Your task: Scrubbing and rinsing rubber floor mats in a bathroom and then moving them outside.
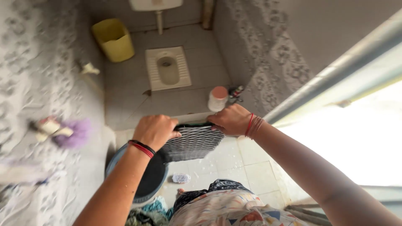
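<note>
I look down into a small tiled washroom. Both my hands grip the rim of a dark woven plastic basket (193, 142) held in the air in front of me. My left hand (155, 130) holds its left edge, with red and black bands on the wrist. My right hand (231, 119) holds the right edge, with red threads on the wrist. The basket hangs partly over a blue bucket (147, 179) with a dark inside, down by my left forearm.
A white squat toilet pan (168, 68) lies in the floor ahead, a yellow bin (114, 39) at its left. A white jar with an orange lid (217, 98) stands by the right wall. A purple scrubber (75, 133) hangs left. A small brush (181, 178) lies on the tiles.
</note>
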